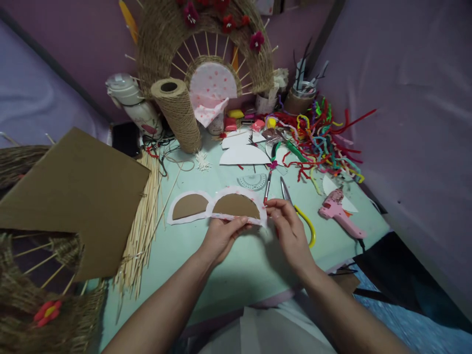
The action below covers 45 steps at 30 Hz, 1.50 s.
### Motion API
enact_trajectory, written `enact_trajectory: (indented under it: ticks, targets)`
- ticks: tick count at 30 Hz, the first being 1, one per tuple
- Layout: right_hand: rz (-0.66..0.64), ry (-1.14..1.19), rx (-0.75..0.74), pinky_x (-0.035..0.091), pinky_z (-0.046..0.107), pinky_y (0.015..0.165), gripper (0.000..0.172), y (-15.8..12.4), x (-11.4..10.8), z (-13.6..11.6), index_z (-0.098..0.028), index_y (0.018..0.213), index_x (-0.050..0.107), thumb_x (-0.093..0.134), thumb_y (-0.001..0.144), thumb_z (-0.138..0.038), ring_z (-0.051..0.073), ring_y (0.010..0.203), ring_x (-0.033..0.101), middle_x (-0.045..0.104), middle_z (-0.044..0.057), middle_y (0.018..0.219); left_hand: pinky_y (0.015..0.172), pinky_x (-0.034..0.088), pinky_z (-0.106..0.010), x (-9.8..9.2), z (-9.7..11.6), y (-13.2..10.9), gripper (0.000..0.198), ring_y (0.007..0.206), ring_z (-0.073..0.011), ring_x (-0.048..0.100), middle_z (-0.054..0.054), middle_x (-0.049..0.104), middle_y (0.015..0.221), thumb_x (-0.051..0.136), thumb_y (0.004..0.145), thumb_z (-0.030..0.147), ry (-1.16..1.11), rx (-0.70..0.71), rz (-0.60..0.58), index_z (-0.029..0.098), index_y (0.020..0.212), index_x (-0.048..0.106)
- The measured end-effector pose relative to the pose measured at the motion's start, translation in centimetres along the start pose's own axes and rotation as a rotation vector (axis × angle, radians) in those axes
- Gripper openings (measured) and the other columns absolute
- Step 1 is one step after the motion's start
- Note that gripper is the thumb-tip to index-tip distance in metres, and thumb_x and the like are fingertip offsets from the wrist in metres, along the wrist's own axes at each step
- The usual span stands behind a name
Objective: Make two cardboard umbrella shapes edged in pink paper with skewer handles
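Observation:
A brown cardboard half-circle lies on a larger piece of white fabric with pink dots, whose border shows all round it. My left hand grips this piece from below, thumb on top of the straight edge and fingers underneath. At its right corner is my right hand, the thumb and fingers drawn together by the fabric's edge; what sits between the fingertips is hidden. To the left, a second cardboard half-circle on white fabric rests on the table. Yellow-handled scissors lie partly behind my right hand.
A clear protractor and a brush lie just beyond. The pink glue gun is at right, near tangled pipe cleaners. Thin sticks and a cardboard sheet fill the left. A twine roll stands behind.

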State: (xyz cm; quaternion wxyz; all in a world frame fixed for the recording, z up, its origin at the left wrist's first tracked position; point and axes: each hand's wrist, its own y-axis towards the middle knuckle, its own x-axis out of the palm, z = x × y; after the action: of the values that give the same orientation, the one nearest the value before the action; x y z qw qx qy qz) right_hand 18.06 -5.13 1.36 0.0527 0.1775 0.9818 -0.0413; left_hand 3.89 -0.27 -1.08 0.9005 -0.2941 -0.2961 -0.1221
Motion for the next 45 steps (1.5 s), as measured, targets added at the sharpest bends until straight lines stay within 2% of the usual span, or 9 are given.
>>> enact_trajectory:
  ticks: [7, 11, 21, 25, 29, 34, 36, 42, 45]
  targets:
    - [-0.066, -0.008, -0.043, 0.047, 0.031, 0.075, 0.032, -0.2, 0.4, 0.5, -0.023, 0.101, 0.049, 0.067, 0.075, -0.026, 0.017, 0.082, 0.060, 0.061, 0.001, 0.085, 0.069, 0.053, -0.023, 0.2, 0.2, 0.0, 0.022, 0.072, -0.0116, 0.063, -0.004, 0.070, 0.077, 0.081, 0.061, 0.019, 0.000, 0.018, -0.008, 0.011, 0.079, 0.070]
    - [-0.035, -0.004, 0.003, 0.047, 0.030, 0.071, 0.017, -0.4, 0.2, -0.1, -0.023, 0.099, 0.051, 0.052, 0.086, -0.033, 0.016, 0.076, 0.059, 0.061, 0.000, 0.080, 0.066, 0.053, -0.024, 0.2, 0.3, 0.0, 0.021, 0.068, -0.0120, 0.063, -0.003, 0.069, 0.073, 0.081, 0.060, 0.018, 0.028, 0.021, -0.002, 0.011, 0.076, 0.069]
    - [-0.046, -0.068, -0.013, 0.048, 0.032, 0.075, 0.025, -0.5, -1.4, -0.2, -0.021, 0.099, 0.054, 0.042, 0.092, -0.042, 0.018, 0.076, 0.061, 0.066, 0.003, 0.083, 0.066, 0.055, -0.023, 0.3, 0.3, 0.0, 0.020, 0.070, -0.0114, 0.063, -0.003, 0.069, 0.075, 0.080, 0.062, 0.017, -0.005, 0.010, 0.016, 0.012, 0.077, 0.068]
    - [-0.001, -0.299, -0.096, 0.048, 0.031, 0.072, 0.024, -0.1, -4.6, -0.2, -0.020, 0.092, 0.060, 0.046, 0.090, -0.041, 0.019, 0.077, 0.062, 0.067, 0.004, 0.083, 0.071, 0.056, -0.026, 0.3, 0.5, 0.0, 0.020, 0.076, -0.0138, 0.066, -0.004, 0.071, 0.081, 0.079, 0.065, 0.020, -0.015, 0.025, 0.021, 0.012, 0.081, 0.069]
    - [0.116, -0.677, -0.201, 0.047, 0.032, 0.071, 0.020, 0.9, -10.5, -0.4, -0.021, 0.085, 0.062, 0.054, 0.085, -0.039, 0.020, 0.075, 0.062, 0.067, 0.004, 0.081, 0.075, 0.057, -0.029, 0.2, 0.6, 0.1, 0.019, 0.079, -0.0153, 0.067, -0.005, 0.072, 0.083, 0.078, 0.068, 0.023, -0.023, 0.048, 0.027, 0.012, 0.082, 0.069]
    - [0.034, -1.142, -0.085, 0.045, 0.035, 0.062, 0.030, 1.1, -16.9, 0.1, -0.019, 0.088, 0.065, 0.052, 0.084, -0.046, 0.025, 0.073, 0.063, 0.069, 0.009, 0.082, 0.075, 0.057, -0.030, 0.3, 0.8, 0.3, 0.018, 0.077, -0.0153, 0.067, -0.003, 0.072, 0.077, 0.079, 0.068, 0.025, -0.022, 0.089, 0.030, 0.012, 0.074, 0.068]
    - [0.030, -1.186, -0.110, 0.045, 0.036, 0.063, 0.033, 0.7, -17.3, 0.4, -0.018, 0.088, 0.065, 0.050, 0.085, -0.048, 0.026, 0.074, 0.063, 0.069, 0.011, 0.083, 0.076, 0.057, -0.030, 0.4, 0.9, 0.2, 0.020, 0.076, -0.0159, 0.067, -0.004, 0.072, 0.075, 0.079, 0.067, 0.026, -0.006, 0.087, 0.026, 0.012, 0.074, 0.068]
    - [0.087, -0.976, -0.271, 0.048, 0.033, 0.067, 0.028, 0.3, -14.5, 0.0, -0.022, 0.090, 0.063, 0.047, 0.089, -0.045, 0.021, 0.077, 0.063, 0.068, 0.007, 0.088, 0.074, 0.057, -0.031, 0.3, 1.0, 0.1, 0.019, 0.076, -0.0167, 0.068, -0.005, 0.073, 0.078, 0.078, 0.069, 0.026, -0.016, 0.069, -0.005, 0.012, 0.077, 0.067]
    - [0.146, -1.137, -0.292, 0.047, 0.038, 0.075, 0.033, 0.6, -15.6, 0.5, -0.019, 0.093, 0.063, 0.045, 0.089, -0.046, 0.027, 0.085, 0.062, 0.067, 0.012, 0.092, 0.076, 0.057, -0.032, 0.2, 1.0, 0.1, 0.017, 0.076, -0.0159, 0.068, -0.004, 0.072, 0.078, 0.077, 0.069, 0.024, -0.039, 0.070, -0.015, 0.013, 0.077, 0.067]
